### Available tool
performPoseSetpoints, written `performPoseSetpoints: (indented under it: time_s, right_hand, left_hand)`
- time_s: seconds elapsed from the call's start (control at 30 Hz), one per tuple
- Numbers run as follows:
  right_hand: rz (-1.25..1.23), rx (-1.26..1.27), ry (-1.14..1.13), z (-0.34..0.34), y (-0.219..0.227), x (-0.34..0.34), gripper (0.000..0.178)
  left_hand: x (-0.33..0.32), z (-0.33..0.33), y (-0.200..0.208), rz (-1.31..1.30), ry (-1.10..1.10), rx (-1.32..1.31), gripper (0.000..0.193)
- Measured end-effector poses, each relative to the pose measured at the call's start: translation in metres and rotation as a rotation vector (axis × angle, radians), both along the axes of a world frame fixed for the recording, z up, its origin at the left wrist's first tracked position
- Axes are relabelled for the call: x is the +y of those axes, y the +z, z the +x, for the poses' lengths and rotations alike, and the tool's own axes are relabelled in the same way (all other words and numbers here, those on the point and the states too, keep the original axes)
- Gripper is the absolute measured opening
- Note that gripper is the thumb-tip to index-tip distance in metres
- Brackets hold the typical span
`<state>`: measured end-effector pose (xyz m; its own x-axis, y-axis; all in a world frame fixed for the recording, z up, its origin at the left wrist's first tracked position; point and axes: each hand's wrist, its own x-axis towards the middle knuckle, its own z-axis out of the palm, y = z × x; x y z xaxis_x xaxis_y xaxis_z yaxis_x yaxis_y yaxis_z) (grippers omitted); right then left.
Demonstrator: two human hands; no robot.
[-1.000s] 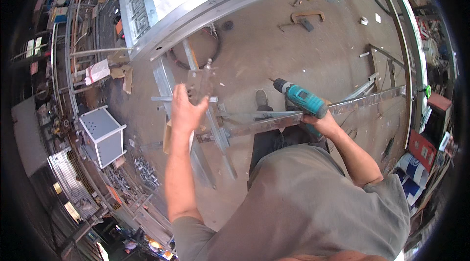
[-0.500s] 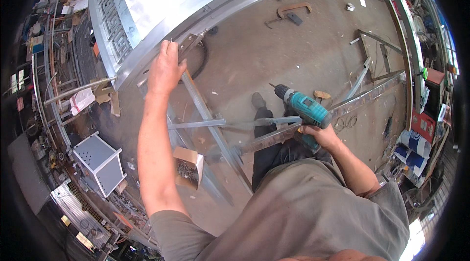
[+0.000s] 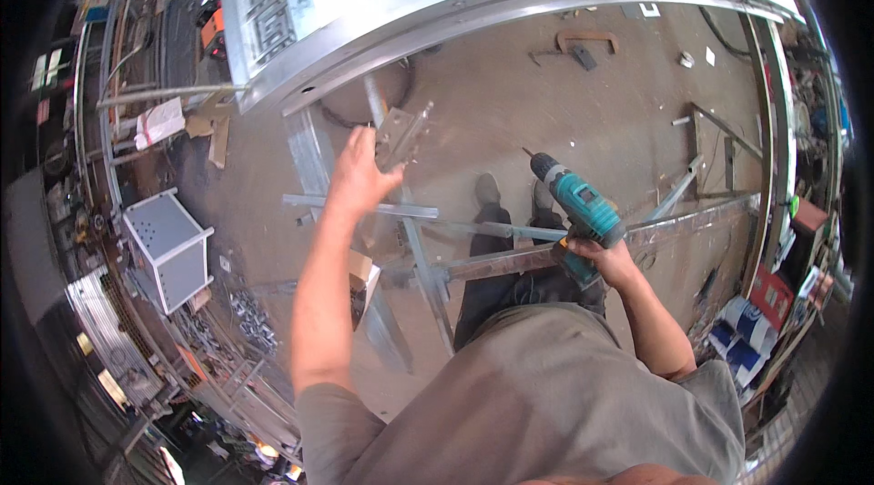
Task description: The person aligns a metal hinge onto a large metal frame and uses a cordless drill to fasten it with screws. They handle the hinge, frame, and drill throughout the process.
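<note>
The teal cordless drill (image 3: 587, 207), at right, looks heavy and rigid, best held by its handle, where the right hand (image 3: 603, 257) wraps, elbow bent. At left, the left hand (image 3: 358, 180) pinches a likely stiff metal plate (image 3: 395, 132) by its near edge, arm outstretched.

The brown floor (image 3: 510, 112) carries a clamp (image 3: 587, 35) (rust-coloured) and a small white scrap (image 3: 710, 56).
</note>
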<state>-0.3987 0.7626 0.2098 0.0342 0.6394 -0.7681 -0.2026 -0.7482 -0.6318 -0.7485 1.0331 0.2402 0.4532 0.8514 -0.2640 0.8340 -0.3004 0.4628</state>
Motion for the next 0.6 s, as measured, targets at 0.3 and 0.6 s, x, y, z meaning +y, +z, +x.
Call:
performPoseSetpoints:
  time_s: [0.3, 0.6]
  right_hand:
    - [0.136, 0.159, 0.198, -0.012, 0.015, 0.026, 0.05]
    - [0.162, 0.218, 0.442, -0.002, 0.002, 0.007, 0.049]
  left_hand:
    - [-0.138, -0.059, 0.054, -0.132, 0.636, -0.14, 0.065]
    - [-0.365, -0.049, 0.056, -0.222, 1.25, -0.639, 0.069]
